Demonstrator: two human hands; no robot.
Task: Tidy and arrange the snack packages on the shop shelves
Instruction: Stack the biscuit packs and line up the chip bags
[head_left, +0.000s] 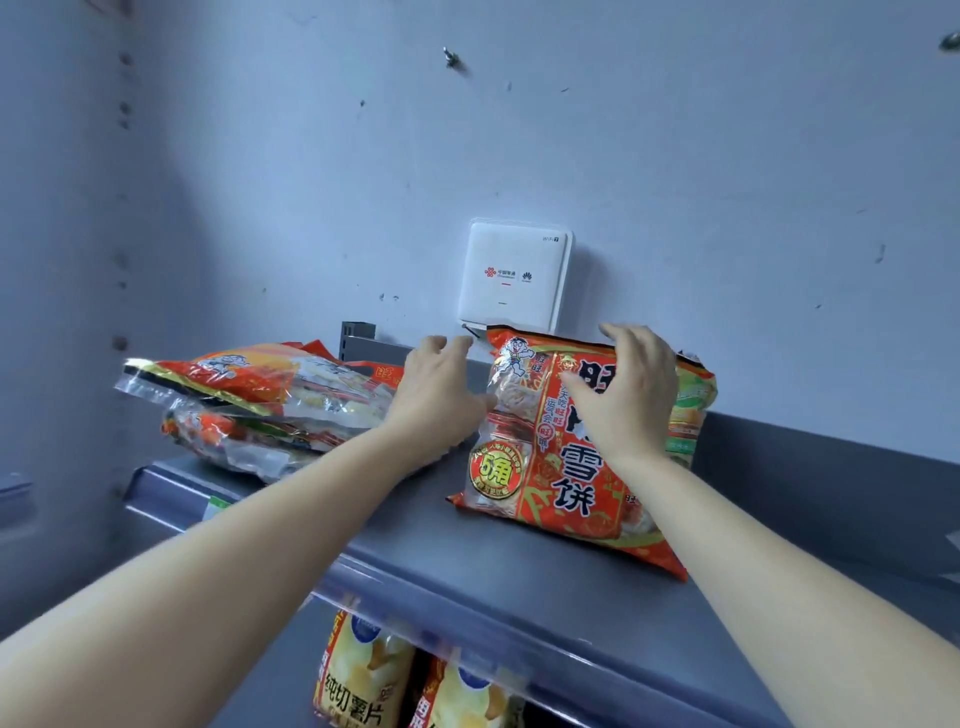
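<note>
Pale blue-grey wall (675, 156), scuffed, carrying a white Wi-Fi router (514, 275); below it a grey metal shelf (519, 561). Item in hand: red rice-cracker bag (566, 478), propped near-upright toward the back of the shelf, just under the router. Right hand (631, 400) released, laid flat on the bag's upper face with fingers spread; left hand (441, 400) also released, fingers loose, thumb at the bag's left edge. Step, as judged: standing and squaring this bag. Next move likely calls for steady pressure from both sides, since the bag looks soft and apt to slump forward. To the left, well apart, a stack of similar bags (260, 400) lies flat, not yet stood up. Partly hidden: a second package (693, 410) behind the red bag, only its green-orange edge showing. Potato-chip bags (363, 675) on the lower shelf are cut off by the shelf lip and the frame edge
</note>
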